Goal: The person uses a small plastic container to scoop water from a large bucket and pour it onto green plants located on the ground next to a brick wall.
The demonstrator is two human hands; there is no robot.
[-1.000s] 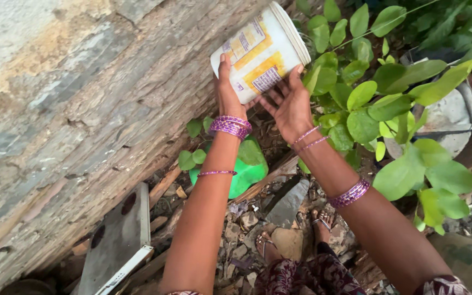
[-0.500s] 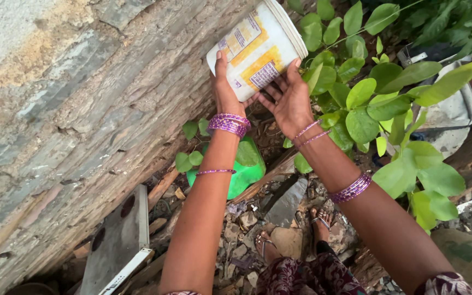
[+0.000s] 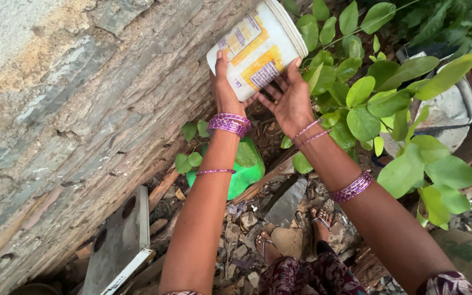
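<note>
Both my hands hold up a white plastic bucket point(image 3: 258, 46) with yellow labels, tipped so its open rim points up and right toward the leaves. My left hand point(image 3: 226, 90) presses against the bucket's base and side. My right hand point(image 3: 289, 98) cups it from below with fingers spread on its wall. Purple bangles ring both wrists and forearms. A leafy green plant point(image 3: 389, 109) stands just right of the bucket.
A rough stone wall point(image 3: 72, 125) fills the left. Below lie a green plastic container point(image 3: 247, 169), stone rubble, wood scraps, a grey slab point(image 3: 117, 240) and my sandalled feet point(image 3: 293, 235). A pale grey pot point(image 3: 449, 117) sits behind the leaves at right.
The bucket and both hands have shifted slightly up and left since the earliest frame. The grip is unchanged.
</note>
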